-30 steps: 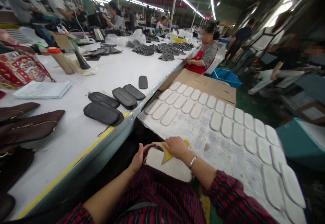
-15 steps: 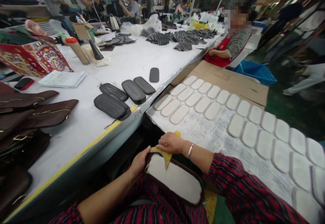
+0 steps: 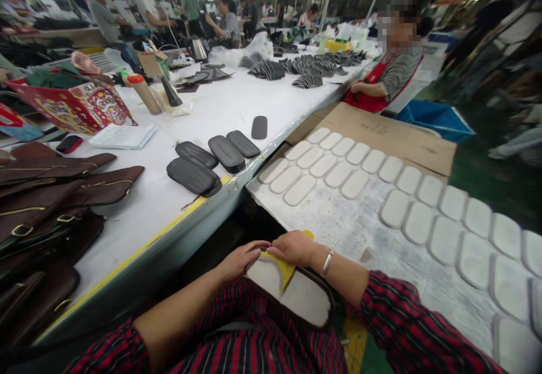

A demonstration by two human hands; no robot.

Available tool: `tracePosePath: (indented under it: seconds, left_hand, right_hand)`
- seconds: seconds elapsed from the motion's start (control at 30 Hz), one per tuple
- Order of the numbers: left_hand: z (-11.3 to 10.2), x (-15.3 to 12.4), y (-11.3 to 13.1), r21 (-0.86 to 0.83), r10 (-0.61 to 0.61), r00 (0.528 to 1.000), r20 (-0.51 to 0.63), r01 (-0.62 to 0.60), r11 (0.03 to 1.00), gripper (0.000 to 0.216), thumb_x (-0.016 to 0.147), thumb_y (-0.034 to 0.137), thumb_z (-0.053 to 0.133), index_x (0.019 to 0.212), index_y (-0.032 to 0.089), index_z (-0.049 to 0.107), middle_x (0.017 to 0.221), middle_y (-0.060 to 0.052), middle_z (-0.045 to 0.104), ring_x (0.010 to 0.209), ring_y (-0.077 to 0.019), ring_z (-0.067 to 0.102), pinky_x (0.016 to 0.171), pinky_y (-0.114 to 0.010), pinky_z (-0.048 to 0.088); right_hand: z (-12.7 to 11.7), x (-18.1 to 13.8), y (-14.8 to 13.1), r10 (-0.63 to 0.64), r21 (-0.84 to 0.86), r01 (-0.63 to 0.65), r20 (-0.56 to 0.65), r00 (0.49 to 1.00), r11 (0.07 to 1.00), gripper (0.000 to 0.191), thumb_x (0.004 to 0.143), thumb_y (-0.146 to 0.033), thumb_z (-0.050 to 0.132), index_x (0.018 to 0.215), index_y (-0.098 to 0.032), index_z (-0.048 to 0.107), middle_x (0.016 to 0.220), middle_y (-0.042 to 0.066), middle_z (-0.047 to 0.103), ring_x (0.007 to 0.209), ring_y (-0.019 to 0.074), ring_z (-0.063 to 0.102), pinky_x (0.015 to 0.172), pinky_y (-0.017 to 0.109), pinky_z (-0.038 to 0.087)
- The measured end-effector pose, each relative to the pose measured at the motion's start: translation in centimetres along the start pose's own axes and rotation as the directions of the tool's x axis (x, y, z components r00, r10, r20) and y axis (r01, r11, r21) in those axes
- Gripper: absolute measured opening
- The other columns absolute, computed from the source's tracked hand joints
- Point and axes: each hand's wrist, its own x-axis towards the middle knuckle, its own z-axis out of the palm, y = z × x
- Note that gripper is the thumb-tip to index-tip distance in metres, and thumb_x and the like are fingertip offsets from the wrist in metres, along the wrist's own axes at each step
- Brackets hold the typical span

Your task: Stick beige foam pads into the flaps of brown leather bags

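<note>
On my lap lies an oval white panel (image 3: 307, 300) with a dark brown edge, tilted down to the right. My right hand (image 3: 293, 248) is closed around a flat yellow scraper (image 3: 287, 275), whose pointed end rests over the panel's white face. At the panel's far left end, my left hand (image 3: 239, 261) grips the brown rim, its fingertips meeting those of the right hand. My palms hide part of the rim and most of the scraper's grip.
Rows of white oval pieces (image 3: 442, 241) cover the board at right. Dark oval pads (image 3: 192, 175) and brown leather bags (image 3: 80, 187) lie on the white table (image 3: 139, 216). Beyond the board sit a blue crate (image 3: 436, 120) and a seated co-worker (image 3: 387, 74) in a red apron.
My left hand has slid forward over the panel's end, closer to my right hand. The scraper has shifted slightly right and lower, and the view has turned a little left.
</note>
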Motion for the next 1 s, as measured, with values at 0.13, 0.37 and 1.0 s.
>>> tracePosePath:
  seconds: [0.13,0.37,1.0]
  left_hand:
    - [-0.4,0.5,0.1,-0.193,0.037,0.998,0.044,-0.027,0.981,0.040,0.082,0.039,0.049,0.113,0.016,0.058,0.120,-0.007,0.058,0.110,-0.0234,0.050,0.094,-0.034,0.036]
    - [-1.5,1.3,-0.2,-0.141,0.032,0.988,0.148,-0.011,0.990,0.044,0.074,0.034,0.061,0.113,0.013,0.058,0.104,-0.009,0.065,0.088,-0.0209,0.059,0.078,-0.031,0.042]
    - [-1.6,0.2,-1.6,-0.057,0.342,0.938,0.057,-0.339,0.939,0.047,0.085,0.049,0.039,0.118,0.018,0.051,0.108,-0.006,0.061,0.095,-0.0203,0.056,0.085,-0.031,0.041]
  right_hand:
    - [-0.9,-4.8,0.5,0.309,0.069,-0.307,-0.021,0.951,0.949,0.050,0.091,-0.045,0.022,0.081,-0.019,0.064,0.082,0.008,0.066,0.077,0.0205,0.060,0.066,0.028,0.038]
    - [1.8,-15.8,-5.2,0.473,0.786,-0.348,0.081,0.877,0.511,0.024,0.081,-0.039,0.048,0.090,-0.017,0.052,0.089,0.005,0.061,0.077,0.0173,0.058,0.066,0.027,0.044]
    - [8.2,-4.2,-15.7,0.770,0.980,-0.126,0.198,0.606,-0.152,0.039,0.073,-0.053,0.050,0.079,-0.016,0.045,0.053,-0.001,0.057,0.043,0.0188,0.059,0.036,0.025,0.044]
